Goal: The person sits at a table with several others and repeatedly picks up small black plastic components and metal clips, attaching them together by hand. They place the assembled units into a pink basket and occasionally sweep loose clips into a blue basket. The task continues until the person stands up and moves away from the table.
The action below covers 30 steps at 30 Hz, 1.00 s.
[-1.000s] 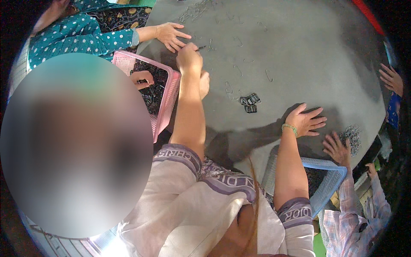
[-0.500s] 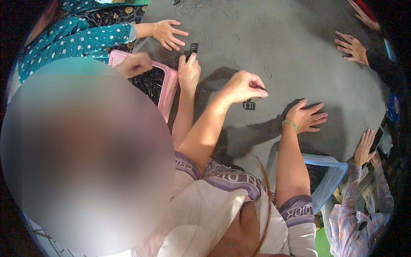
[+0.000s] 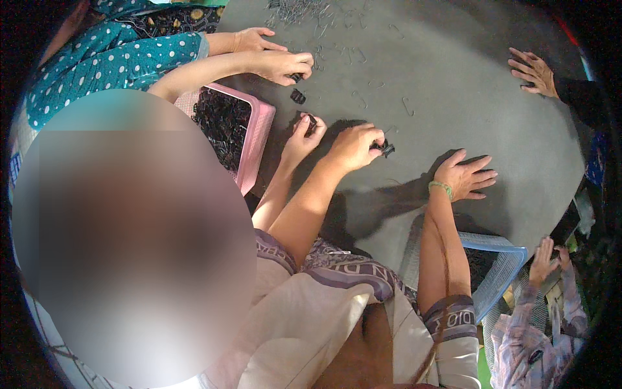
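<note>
My left hand (image 3: 355,147) is closed, its thumb and fingertips pinching a small black plastic piece (image 3: 387,149) just over the grey table (image 3: 440,84). Fingers hide part of that piece, so its exact kind does not show. Flat on the table to the right lies my right hand (image 3: 461,176), fingers spread, a green bracelet at its wrist. Close by on the left, a co-worker's hand (image 3: 301,139) grips another black piece (image 3: 311,122). That co-worker's other hand (image 3: 283,65) is over a further black piece (image 3: 296,76), and one more piece (image 3: 298,96) lies between those two hands.
A pink basket (image 3: 259,136) of small black parts stands at the left. The blue basket (image 3: 515,254) is beside my right arm. Thin dark wire hooks (image 3: 301,11) are heaped at the far edge, with several scattered nearer. Other people's hands (image 3: 532,72) rest around the table.
My left hand has lowered slightly leftward, and the black piece that lay beneath it is now at its fingertips. My right hand stays put. The co-worker's hand has left the basket for the table.
</note>
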Tool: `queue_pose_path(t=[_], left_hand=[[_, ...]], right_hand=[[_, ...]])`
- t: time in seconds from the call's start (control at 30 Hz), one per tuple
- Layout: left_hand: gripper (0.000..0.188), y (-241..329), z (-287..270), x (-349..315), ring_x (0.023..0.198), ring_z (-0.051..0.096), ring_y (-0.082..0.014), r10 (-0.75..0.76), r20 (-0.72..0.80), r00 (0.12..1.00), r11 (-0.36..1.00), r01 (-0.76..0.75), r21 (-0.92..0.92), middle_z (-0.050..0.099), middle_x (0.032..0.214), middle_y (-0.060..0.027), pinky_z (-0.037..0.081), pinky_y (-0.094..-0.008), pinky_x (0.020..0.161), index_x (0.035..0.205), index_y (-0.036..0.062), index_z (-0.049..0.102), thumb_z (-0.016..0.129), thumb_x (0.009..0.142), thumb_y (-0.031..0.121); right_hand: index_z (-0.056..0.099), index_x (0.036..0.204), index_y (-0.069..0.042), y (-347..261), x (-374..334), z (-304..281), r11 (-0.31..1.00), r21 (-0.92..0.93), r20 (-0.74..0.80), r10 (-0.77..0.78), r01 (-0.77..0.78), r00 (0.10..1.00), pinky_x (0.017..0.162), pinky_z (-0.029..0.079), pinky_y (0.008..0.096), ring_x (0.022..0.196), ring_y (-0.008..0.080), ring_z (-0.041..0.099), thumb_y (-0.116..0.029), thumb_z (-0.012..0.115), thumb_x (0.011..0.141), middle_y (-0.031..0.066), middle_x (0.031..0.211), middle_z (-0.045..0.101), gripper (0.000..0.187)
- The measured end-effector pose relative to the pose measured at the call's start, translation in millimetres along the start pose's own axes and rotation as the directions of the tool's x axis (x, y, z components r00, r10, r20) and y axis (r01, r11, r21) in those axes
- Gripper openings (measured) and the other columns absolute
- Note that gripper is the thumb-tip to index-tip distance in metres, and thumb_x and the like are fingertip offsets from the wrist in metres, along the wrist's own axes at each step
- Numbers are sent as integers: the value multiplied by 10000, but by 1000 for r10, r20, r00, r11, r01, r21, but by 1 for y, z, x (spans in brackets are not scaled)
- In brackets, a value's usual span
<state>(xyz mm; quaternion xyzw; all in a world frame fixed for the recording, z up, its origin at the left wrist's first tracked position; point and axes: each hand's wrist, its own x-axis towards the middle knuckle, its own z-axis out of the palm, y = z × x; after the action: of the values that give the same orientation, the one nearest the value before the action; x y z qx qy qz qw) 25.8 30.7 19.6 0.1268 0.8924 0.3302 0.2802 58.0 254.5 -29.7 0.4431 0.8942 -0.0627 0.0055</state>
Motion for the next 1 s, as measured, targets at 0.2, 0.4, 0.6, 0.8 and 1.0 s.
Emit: queue_pose_path(t=[0.2,0.4,0.6,0.8,1.0], left_hand=[[469,1,-28,19,658,557,-137,-141,84,986,874,164,-457,588,802,-33,461,-293,576,1167,106,570,751,738,164],[514,-3,-18,30,864,595,-258,-136,-240,961,981,97,-168,585,951,-87,484,-374,744,1175,120,557,765,707,164],[340,16,-7,74,917,594,-309,-54,-466,883,997,71,20,556,1046,-81,491,-397,757,1047,122,604,735,736,151],[278,12,-18,72,695,621,-138,-136,-101,986,837,59,-545,645,748,-44,483,-283,632,859,55,624,804,659,126],[269,25,-42,57,721,615,-88,-122,-18,992,693,73,-717,671,791,-44,484,-224,638,913,1,620,784,703,37]], right_hand=[[193,1462,-138,2,2,4,1000,-11,-38,9,-9,999,1084,78,611,1417,350,59,-455,436,894,222,1514,116,694],[200,1464,-141,2,2,7,1000,-22,-57,9,-10,998,1090,77,598,1418,348,69,-456,433,896,221,1512,133,691],[222,1458,-132,-1,1,2,999,-32,-53,11,-13,999,1089,81,598,1416,353,80,-459,435,895,223,1509,144,685],[233,1456,-130,2,1,3,999,-38,-59,18,-20,998,1090,77,597,1415,354,86,-469,427,889,225,1508,147,688],[228,1458,-132,4,-2,0,1000,-6,-45,10,-10,999,1089,72,601,1416,351,76,-471,433,882,225,1510,141,699]])
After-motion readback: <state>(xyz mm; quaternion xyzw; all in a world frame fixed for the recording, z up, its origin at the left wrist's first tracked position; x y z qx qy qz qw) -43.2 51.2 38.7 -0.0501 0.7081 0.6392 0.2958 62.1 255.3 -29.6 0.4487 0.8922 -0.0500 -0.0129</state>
